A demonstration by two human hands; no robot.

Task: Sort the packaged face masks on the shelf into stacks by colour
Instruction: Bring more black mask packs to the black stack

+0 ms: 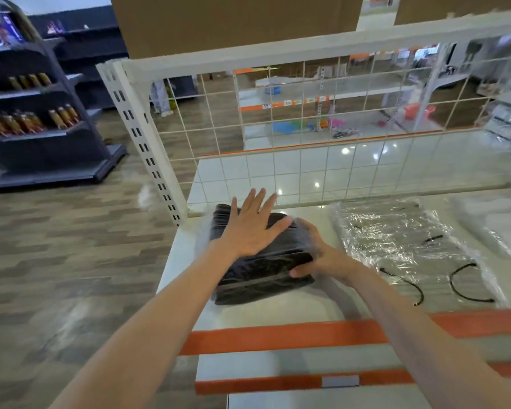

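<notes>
- A stack of black masks in clear wrap sits at the left end of the white shelf.
- The left hand lies flat on top, fingers spread.
- The right hand grips the stack's right side.
- Just beside it lie clear packs with black loops; the masks inside look white, but glare hides them.
- A wire grid stands behind the shelf.
- A dark rack of bottles stands far left.
</notes>
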